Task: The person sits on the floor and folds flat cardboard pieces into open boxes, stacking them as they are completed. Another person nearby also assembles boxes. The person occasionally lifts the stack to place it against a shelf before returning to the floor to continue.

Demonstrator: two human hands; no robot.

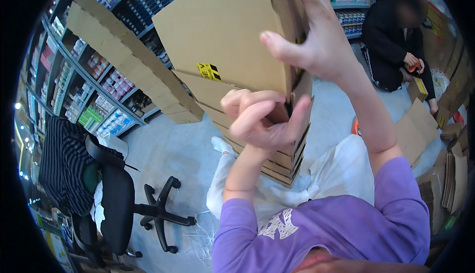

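A tall stack of brown cardboard boxes [222, 30] stands upright in front of me, with a yellow and black label low on the topmost one's face. My right hand [316, 45] is raised at the stack's upper right side. Its thumb spreads to the left and its fingers stretch up, partly out of the picture. My left hand [264, 119] is lower, in front of the stack's near corner. Its fingers are half curled, the thumb apart from them, and a bit of brown shows between. I cannot tell whether either hand touches the cardboard.
A black office chair [116, 198] with a striped garment on it stands at the left. Beyond are shelves [79, 70] of packed goods and a long cardboard piece [128, 50]. A seated person [393, 40] is at the far right, near flattened cardboard [414, 127]. White strapping [200, 236] lies by the chair.
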